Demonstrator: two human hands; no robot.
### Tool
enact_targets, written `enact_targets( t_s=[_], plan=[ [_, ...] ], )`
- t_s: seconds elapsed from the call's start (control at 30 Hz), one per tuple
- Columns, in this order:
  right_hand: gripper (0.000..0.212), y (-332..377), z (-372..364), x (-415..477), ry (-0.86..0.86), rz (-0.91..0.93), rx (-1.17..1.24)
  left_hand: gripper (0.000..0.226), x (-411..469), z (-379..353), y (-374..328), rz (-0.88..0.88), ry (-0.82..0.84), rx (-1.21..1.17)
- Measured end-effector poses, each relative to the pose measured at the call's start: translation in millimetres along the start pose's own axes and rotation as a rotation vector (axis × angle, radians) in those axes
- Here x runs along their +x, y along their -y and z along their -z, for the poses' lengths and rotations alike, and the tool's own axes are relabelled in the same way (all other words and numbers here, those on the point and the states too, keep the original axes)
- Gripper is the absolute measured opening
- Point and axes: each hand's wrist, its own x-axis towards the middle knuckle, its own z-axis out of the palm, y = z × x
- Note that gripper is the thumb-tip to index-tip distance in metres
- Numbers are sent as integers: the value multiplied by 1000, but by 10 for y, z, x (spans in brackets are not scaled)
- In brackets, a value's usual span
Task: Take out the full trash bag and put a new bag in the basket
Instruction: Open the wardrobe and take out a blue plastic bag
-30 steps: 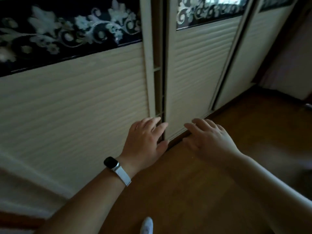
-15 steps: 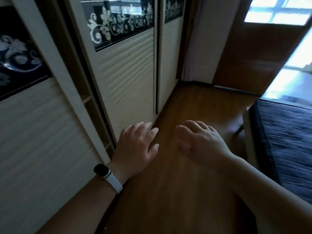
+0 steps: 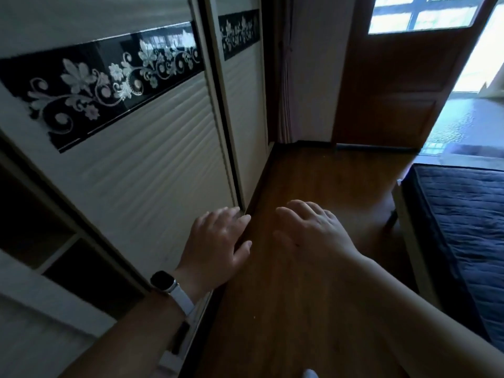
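No trash bag and no basket show in the head view. My left hand [image 3: 218, 241], with a black watch on a white strap at the wrist, is held out palm down with fingers apart, in front of the cream sliding wardrobe door [image 3: 152, 170]. My right hand [image 3: 311, 233] hovers beside it over the wooden floor [image 3: 300, 309], palm down, fingers loosely spread. Both hands hold nothing.
A wardrobe with ribbed sliding doors and a black floral band runs along the left, with a dark gap showing shelves [image 3: 35, 230]. A bed with a dark blue quilted cover [image 3: 463, 227] stands on the right. A brown door [image 3: 395, 77] stands open ahead.
The view has swung right, from facing the wardrobe doors to looking down the floor strip toward the open door. Both hands stay held out and empty.
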Motion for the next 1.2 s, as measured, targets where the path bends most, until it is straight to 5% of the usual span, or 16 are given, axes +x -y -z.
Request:
enact_targets(
  t_s=[0.57,1.2],
  plan=[
    [53,-1535,76,2122,-67,66,-10,46,2483,-562,450,-20,-143,58],
    [53,-2366,-733,5408,-39,57,-75,46,5263,-1655,2367,-27,-156,47]
  ],
)
